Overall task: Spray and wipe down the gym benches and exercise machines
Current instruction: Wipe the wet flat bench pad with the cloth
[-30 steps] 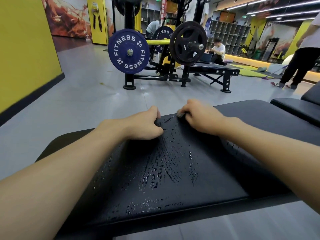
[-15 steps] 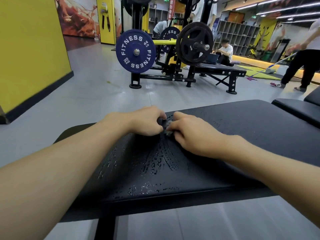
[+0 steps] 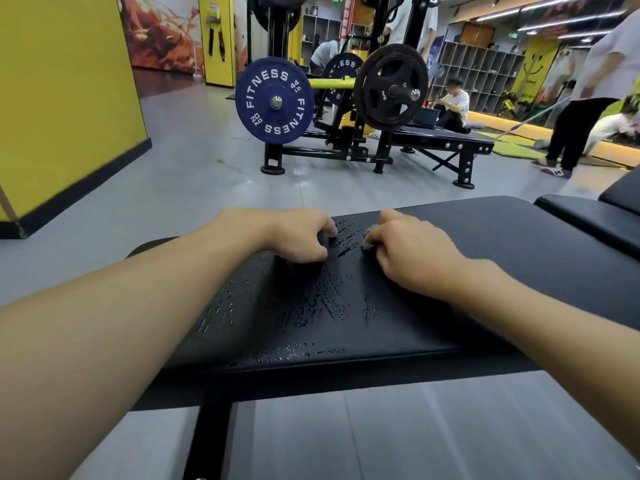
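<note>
The two hands lie close together but not touching, with a narrow wet strip of the bench pad [image 3: 519, 244] between them. The left hand [image 3: 294, 237] rests on the pad with its fingers curled under; I cannot tell whether it holds anything. The right hand [image 3: 412, 258] curls its fingers over a small grey cloth [image 3: 367, 243], of which only a corner shows at the fingertips, pressed onto the pad. The wipe looks barely begun. Spray droplets [image 3: 322, 299] bead thickly from the hands back toward the body, and a line of them sits along the pad's near edge. To do this step well, the cloth probably wants opening out flatter so that more of it meets the vinyl. Long overlapping strokes should then run from the hands toward the body, finishing on that near edge where liquid could drip to the floor [image 3: 194, 174]. The left hand is best used as a brace. Right of the right hand lies a second pad [image 3: 588, 220], and beyond both hands stands a plate-loaded machine [image 3: 274, 106], both seemingly not yet wiped.
</note>
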`<move>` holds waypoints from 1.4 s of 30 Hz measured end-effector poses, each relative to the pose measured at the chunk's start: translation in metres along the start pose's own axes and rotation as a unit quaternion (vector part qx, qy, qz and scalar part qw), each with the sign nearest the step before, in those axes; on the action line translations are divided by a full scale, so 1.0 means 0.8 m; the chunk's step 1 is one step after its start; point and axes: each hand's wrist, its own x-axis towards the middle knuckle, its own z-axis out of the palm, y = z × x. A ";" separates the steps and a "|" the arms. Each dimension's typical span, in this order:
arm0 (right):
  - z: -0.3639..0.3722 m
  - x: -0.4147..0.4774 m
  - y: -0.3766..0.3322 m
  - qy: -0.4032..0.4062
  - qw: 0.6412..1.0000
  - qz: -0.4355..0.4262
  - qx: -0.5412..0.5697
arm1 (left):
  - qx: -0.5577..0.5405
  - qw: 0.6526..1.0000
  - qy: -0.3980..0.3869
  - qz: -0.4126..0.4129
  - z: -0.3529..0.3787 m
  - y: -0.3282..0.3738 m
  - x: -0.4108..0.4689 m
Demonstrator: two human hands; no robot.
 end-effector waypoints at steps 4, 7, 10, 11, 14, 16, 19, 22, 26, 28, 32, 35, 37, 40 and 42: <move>0.003 -0.034 -0.034 -0.031 0.992 -0.116 0.044 | 0.002 1.000 -0.004 0.013 0.003 0.003 0.000; -0.011 -0.017 0.007 -0.018 1.000 -0.013 0.013 | 0.004 1.000 -0.004 0.011 0.001 0.005 -0.003; -0.004 -0.028 -0.010 0.007 1.000 -0.024 0.003 | 0.004 1.000 -0.012 0.011 0.000 0.008 -0.005; 0.000 -0.039 -0.026 0.002 0.997 -0.072 0.012 | 0.006 1.000 -0.014 0.012 0.000 0.008 -0.004; -0.008 -0.053 -0.031 -0.034 0.993 -0.110 0.034 | 0.012 1.000 -0.013 0.017 0.001 0.009 -0.004; -0.016 -0.041 -0.005 -0.030 0.999 -0.032 0.006 | 0.011 1.000 -0.011 0.019 0.001 0.009 -0.006; -0.014 -0.053 -0.018 0.000 1.000 -0.030 -0.001 | 0.007 1.000 -0.003 0.025 0.003 0.007 -0.008; -0.011 -0.092 -0.060 -0.039 0.986 -0.154 0.047 | 0.006 1.000 0.007 0.028 0.005 0.005 -0.010; -0.018 -0.084 -0.033 -0.018 0.998 -0.062 0.003 | -0.005 0.999 0.020 0.037 0.007 0.000 -0.017; -0.014 -0.095 -0.052 -0.001 0.997 -0.077 -0.005 | -0.006 0.999 0.027 0.041 0.010 -0.003 -0.019; -0.017 -0.122 -0.080 -0.051 0.983 -0.171 0.037 | -0.010 0.998 0.045 0.044 0.013 -0.006 -0.022; -0.019 -0.102 -0.043 0.003 0.998 -0.066 -0.024 | -0.021 0.997 0.054 0.041 0.011 -0.011 -0.027; -0.017 -0.110 -0.060 0.016 0.997 -0.070 -0.030 | -0.023 0.997 0.065 0.035 0.008 -0.017 -0.031; -0.011 -0.134 -0.103 -0.043 0.982 -0.185 0.008 | -0.021 0.996 0.073 0.037 0.008 -0.023 -0.033; -0.015 -0.114 -0.093 -0.024 0.987 -0.162 0.004 | -0.022 0.996 0.073 0.035 0.010 -0.024 -0.033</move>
